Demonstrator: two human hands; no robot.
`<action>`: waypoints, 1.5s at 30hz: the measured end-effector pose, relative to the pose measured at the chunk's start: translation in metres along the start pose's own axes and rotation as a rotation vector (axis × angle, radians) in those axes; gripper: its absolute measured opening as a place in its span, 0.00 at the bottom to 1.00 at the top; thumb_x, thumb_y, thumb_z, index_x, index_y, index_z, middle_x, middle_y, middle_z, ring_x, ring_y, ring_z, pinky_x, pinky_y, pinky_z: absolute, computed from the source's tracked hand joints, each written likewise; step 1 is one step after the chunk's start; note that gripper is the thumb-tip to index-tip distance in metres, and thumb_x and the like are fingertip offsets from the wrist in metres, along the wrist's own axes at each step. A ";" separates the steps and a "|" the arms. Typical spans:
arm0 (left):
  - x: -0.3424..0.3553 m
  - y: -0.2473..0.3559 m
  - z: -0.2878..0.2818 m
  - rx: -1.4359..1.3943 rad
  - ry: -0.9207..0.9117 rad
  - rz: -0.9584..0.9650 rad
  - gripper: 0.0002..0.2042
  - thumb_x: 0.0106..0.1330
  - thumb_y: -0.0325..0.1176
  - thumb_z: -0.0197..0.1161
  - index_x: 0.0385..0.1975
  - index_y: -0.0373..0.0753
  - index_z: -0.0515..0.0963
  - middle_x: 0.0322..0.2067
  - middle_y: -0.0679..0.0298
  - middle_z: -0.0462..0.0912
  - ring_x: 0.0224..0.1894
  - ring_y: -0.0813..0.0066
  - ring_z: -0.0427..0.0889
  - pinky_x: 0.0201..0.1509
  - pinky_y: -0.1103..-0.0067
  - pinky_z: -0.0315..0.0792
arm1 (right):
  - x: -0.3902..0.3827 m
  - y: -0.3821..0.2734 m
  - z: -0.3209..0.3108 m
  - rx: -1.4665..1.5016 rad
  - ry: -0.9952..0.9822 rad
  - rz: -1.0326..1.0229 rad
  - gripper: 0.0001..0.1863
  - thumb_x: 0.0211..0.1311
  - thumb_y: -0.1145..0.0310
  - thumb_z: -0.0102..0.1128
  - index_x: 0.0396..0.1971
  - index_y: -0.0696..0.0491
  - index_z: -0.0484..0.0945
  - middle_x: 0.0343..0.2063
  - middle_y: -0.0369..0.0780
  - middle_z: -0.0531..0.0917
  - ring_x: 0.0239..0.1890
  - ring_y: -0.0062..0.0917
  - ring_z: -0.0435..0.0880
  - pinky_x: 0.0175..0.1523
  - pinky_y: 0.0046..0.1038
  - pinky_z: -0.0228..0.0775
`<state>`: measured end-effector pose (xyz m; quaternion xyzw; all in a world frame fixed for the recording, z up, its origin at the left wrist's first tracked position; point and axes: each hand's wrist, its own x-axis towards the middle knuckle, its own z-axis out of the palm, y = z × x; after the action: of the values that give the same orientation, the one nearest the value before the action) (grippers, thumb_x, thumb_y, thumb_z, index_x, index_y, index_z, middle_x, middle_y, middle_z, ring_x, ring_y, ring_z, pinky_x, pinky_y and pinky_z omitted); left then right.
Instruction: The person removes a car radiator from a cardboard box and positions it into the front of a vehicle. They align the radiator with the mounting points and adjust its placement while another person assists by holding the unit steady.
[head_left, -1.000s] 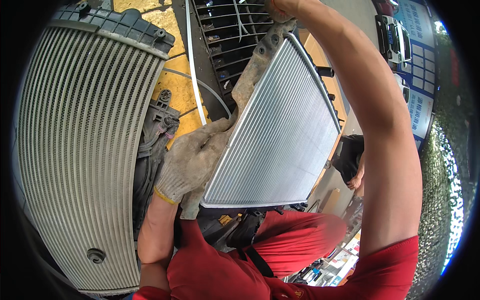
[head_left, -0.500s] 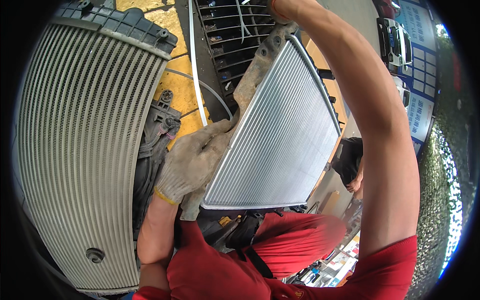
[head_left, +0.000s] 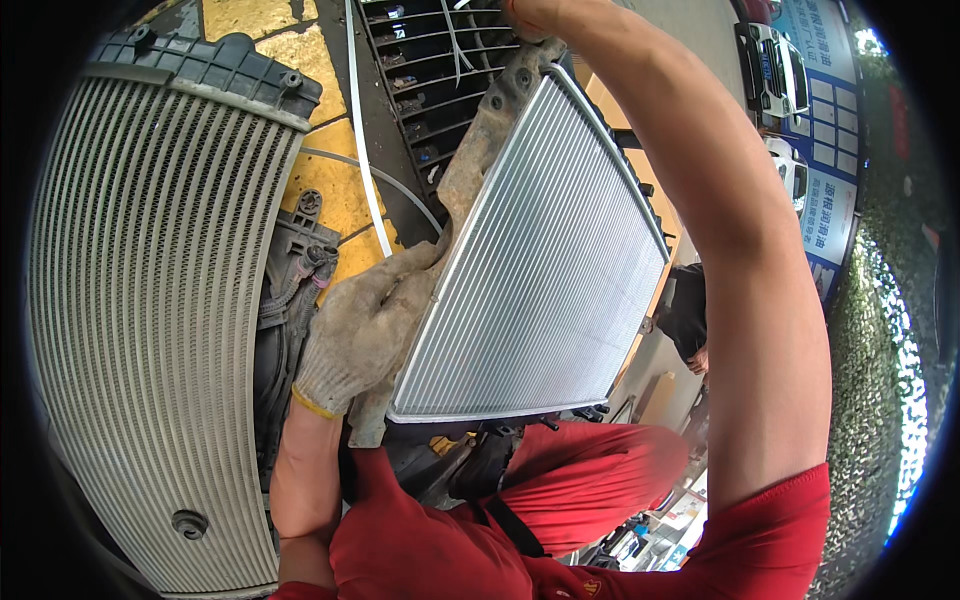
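My left hand [head_left: 358,325], in a grimy knit glove, grips a rusty metal bracket [head_left: 463,190] along the left side of a clean silver radiator [head_left: 530,270], fingers wrapped at its edge. My right arm reaches up and my right hand [head_left: 532,18] is closed at the bracket's top end, partly cut off by the frame's edge. On my left lies an older, grimy radiator [head_left: 150,300] with a dark plastic top tank [head_left: 215,70]. A dark plastic assembly with hoses [head_left: 305,265] sits between the two.
Behind are yellow paving [head_left: 325,90], a metal drain grate [head_left: 435,60] and white straps [head_left: 362,150]. Cardboard [head_left: 600,95] is behind the silver radiator. A person in dark clothing [head_left: 685,310] is beyond my right arm. Parked cars [head_left: 770,65] stand at the far right.
Both my hands, the silver radiator and the bracket appear shifted slightly leftward in the picture, along with the surroundings. Both hands keep their places on the bracket.
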<state>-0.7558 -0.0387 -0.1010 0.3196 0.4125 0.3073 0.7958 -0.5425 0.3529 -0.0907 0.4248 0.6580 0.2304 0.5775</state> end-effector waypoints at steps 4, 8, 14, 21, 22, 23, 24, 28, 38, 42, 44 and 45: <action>-0.001 0.004 -0.001 0.154 0.016 0.025 0.27 0.81 0.43 0.62 0.68 0.24 0.77 0.59 0.47 0.88 0.61 0.62 0.88 0.67 0.72 0.80 | 0.010 -0.002 -0.001 -0.059 -0.207 0.005 0.12 0.63 0.59 0.76 0.45 0.30 0.95 0.49 0.25 0.94 0.50 0.27 0.92 0.52 0.40 0.83; 0.001 0.001 -0.001 0.148 0.026 0.115 0.27 0.81 0.42 0.61 0.68 0.24 0.78 0.59 0.47 0.89 0.61 0.61 0.88 0.66 0.72 0.81 | 0.032 -0.008 -0.001 -0.056 -0.271 0.004 0.11 0.63 0.58 0.74 0.45 0.33 0.95 0.47 0.26 0.94 0.48 0.27 0.92 0.51 0.40 0.83; 0.000 -0.003 0.000 -0.007 0.011 -0.009 0.27 0.81 0.41 0.61 0.70 0.23 0.75 0.56 0.49 0.89 0.59 0.66 0.88 0.66 0.74 0.80 | 0.009 -0.004 -0.003 -0.032 -0.153 -0.027 0.12 0.66 0.55 0.71 0.46 0.37 0.94 0.46 0.30 0.94 0.47 0.29 0.92 0.51 0.40 0.83; 0.003 -0.006 -0.002 0.021 -0.027 0.191 0.28 0.82 0.39 0.61 0.70 0.21 0.74 0.58 0.49 0.87 0.60 0.65 0.87 0.67 0.74 0.79 | -0.002 -0.006 -0.015 -0.004 -0.120 -0.031 0.16 0.68 0.51 0.68 0.48 0.42 0.93 0.46 0.34 0.94 0.46 0.32 0.92 0.51 0.41 0.82; 0.002 -0.008 -0.003 0.076 -0.014 0.184 0.28 0.82 0.39 0.61 0.70 0.20 0.73 0.59 0.49 0.87 0.61 0.65 0.87 0.67 0.74 0.79 | 0.001 -0.006 -0.015 -0.002 -0.123 -0.029 0.17 0.68 0.51 0.68 0.48 0.43 0.93 0.45 0.35 0.94 0.46 0.32 0.92 0.51 0.41 0.82; 0.002 -0.012 -0.004 0.066 -0.019 0.201 0.29 0.82 0.42 0.60 0.70 0.21 0.74 0.59 0.48 0.87 0.61 0.65 0.87 0.68 0.74 0.78 | 0.004 -0.007 -0.015 -0.003 -0.117 -0.032 0.17 0.69 0.50 0.67 0.48 0.44 0.92 0.45 0.35 0.94 0.46 0.33 0.92 0.51 0.41 0.82; 0.003 -0.017 -0.004 0.089 -0.004 0.160 0.30 0.83 0.44 0.60 0.70 0.21 0.74 0.59 0.47 0.87 0.62 0.64 0.86 0.69 0.73 0.78 | 0.007 -0.007 -0.015 -0.005 -0.117 -0.023 0.18 0.69 0.50 0.67 0.48 0.45 0.92 0.45 0.36 0.94 0.46 0.33 0.92 0.51 0.41 0.82; 0.005 -0.045 -0.005 0.100 0.077 0.079 0.29 0.82 0.46 0.60 0.72 0.28 0.74 0.52 0.49 0.90 0.51 0.60 0.91 0.60 0.73 0.82 | 0.015 -0.002 -0.015 -0.047 -0.126 0.007 0.21 0.71 0.48 0.65 0.49 0.48 0.92 0.45 0.38 0.94 0.46 0.35 0.92 0.51 0.41 0.82; -0.007 -0.064 -0.019 0.764 0.288 0.675 0.32 0.87 0.37 0.51 0.83 0.29 0.51 0.67 0.52 0.83 0.49 0.70 0.93 0.47 0.80 0.89 | -0.080 0.022 -0.058 0.236 0.171 0.018 0.29 0.74 0.43 0.60 0.51 0.55 0.90 0.44 0.44 0.94 0.44 0.38 0.92 0.51 0.42 0.82; -0.021 -0.040 -0.014 -0.161 0.143 0.277 0.31 0.89 0.53 0.42 0.65 0.29 0.80 0.59 0.51 0.86 0.62 0.59 0.85 0.70 0.71 0.76 | -0.180 0.014 -0.082 1.179 0.381 -0.241 0.31 0.78 0.41 0.59 0.52 0.57 0.90 0.38 0.42 0.93 0.39 0.28 0.90 0.47 0.35 0.81; -0.026 -0.032 -0.013 -0.023 0.185 0.356 0.28 0.88 0.50 0.46 0.63 0.28 0.80 0.62 0.45 0.82 0.65 0.53 0.83 0.74 0.69 0.71 | -0.219 -0.016 -0.081 1.859 0.073 -0.581 0.26 0.82 0.44 0.58 0.54 0.53 0.88 0.30 0.30 0.82 0.30 0.13 0.76 0.39 0.18 0.73; -0.028 -0.030 -0.013 0.143 0.241 0.414 0.28 0.87 0.50 0.49 0.65 0.27 0.78 0.64 0.44 0.80 0.65 0.53 0.82 0.74 0.68 0.73 | -0.235 -0.037 -0.077 2.033 -0.099 -0.594 0.32 0.82 0.37 0.57 0.57 0.55 0.86 0.32 0.30 0.82 0.31 0.15 0.76 0.38 0.21 0.73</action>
<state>-0.7735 -0.0745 -0.1173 0.4137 0.4510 0.4697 0.6363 -0.6338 0.1537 0.0300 0.5391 0.5947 -0.5963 0.0099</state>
